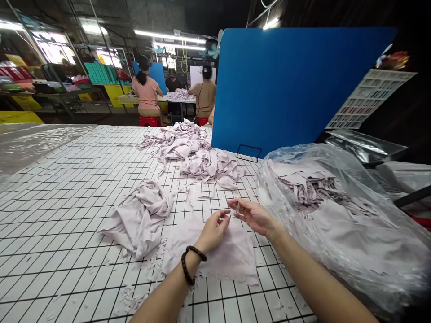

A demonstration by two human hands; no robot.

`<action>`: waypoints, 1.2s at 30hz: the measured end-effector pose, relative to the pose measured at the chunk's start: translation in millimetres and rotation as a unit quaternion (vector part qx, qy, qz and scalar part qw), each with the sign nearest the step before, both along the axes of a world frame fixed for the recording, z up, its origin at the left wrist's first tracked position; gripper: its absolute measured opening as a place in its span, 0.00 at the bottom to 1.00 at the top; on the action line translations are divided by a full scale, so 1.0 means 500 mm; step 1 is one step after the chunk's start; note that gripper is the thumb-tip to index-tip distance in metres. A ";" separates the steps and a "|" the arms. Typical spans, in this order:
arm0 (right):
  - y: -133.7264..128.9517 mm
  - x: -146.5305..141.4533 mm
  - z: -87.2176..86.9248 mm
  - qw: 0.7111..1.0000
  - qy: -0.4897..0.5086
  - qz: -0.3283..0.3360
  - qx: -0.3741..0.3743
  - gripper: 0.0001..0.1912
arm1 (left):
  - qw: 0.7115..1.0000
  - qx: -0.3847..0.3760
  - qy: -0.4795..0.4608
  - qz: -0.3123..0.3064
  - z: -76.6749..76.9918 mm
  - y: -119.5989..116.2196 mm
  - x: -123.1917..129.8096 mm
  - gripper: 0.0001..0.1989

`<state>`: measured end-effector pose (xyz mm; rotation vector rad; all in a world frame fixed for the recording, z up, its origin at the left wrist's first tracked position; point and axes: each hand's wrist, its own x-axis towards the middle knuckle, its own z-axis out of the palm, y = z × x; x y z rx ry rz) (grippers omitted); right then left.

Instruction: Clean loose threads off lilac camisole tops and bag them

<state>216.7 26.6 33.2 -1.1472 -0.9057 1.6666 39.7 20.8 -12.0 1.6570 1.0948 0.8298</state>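
Observation:
A flat piece of pale lilac cloth (235, 258) lies on the grid-lined table. My left hand (213, 229), with a dark bead bracelet at the wrist, is over the cloth's upper part; its fingers are loosely bent and apart, with nothing visible in them. Just to its right, my right hand (252, 216) is turned partly palm up, its fingers and thumb around a small pale scrap (238, 208). The hands are close together. Left of the flat cloth sits a crumpled heap of the same fabric (141, 217).
Larger fabric heaps (183, 141) lie farther back. On the right, a clear plastic bag (283, 193) holds stacked cloth. A blue board (286, 89) stands behind a black wire holder (249, 151). Small scraps (129, 296) litter the grid table (67, 202). Several people sit beyond.

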 end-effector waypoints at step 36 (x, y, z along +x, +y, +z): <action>0.005 0.024 -0.115 0.721 -0.674 0.059 0.149 0.23 | 0.900 0.006 0.367 0.236 -0.016 0.082 -0.164 0.12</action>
